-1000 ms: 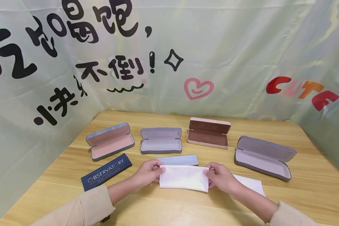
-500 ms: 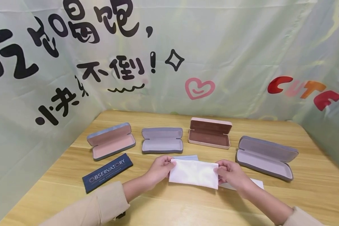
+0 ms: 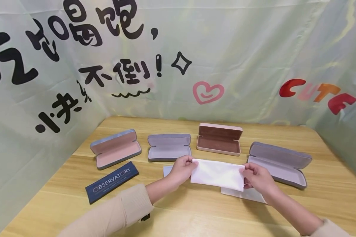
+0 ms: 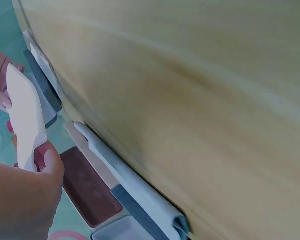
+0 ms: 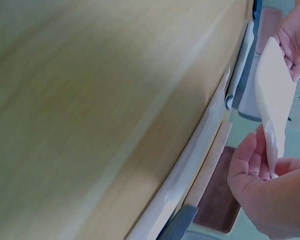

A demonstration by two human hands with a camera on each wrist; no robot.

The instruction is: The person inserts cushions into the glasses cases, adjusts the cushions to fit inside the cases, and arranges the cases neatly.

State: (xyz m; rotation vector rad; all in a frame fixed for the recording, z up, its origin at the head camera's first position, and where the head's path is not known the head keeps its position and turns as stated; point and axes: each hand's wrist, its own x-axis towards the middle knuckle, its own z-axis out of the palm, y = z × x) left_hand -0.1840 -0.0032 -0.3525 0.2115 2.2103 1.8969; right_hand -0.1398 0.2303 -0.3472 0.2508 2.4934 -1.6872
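Note:
A folded white cloth [image 3: 217, 175] hangs slightly tilted above the table, stretched between both hands. At its left end, my left hand [image 3: 182, 171] pinches a corner with the thumb in front. The other end is pinched by my right hand [image 3: 259, 179]. In the right wrist view, the cloth [image 5: 275, 87] appears edge-on, with the right thumb and fingers on either side. Below the right hand lies another white cloth [image 3: 244, 195], partly covered. A light blue cloth [image 3: 167, 170] shows beside the left hand, mostly hidden behind it.
Several glasses cases stand open behind the hands: one pink-lined [image 3: 118, 154], one lavender [image 3: 169, 152], one brown-lined [image 3: 219, 144], one grey-purple [image 3: 280, 169] at right. A navy cloth [image 3: 112, 182] lettered OBSERVATORY lies at left. Printed fabric [image 3: 240, 49] walls the wooden table [image 3: 195, 217].
Both hands have carried the white cloth to the right and a little farther from the body. It now hangs partly over the white cloth on the table. The cases stay put.

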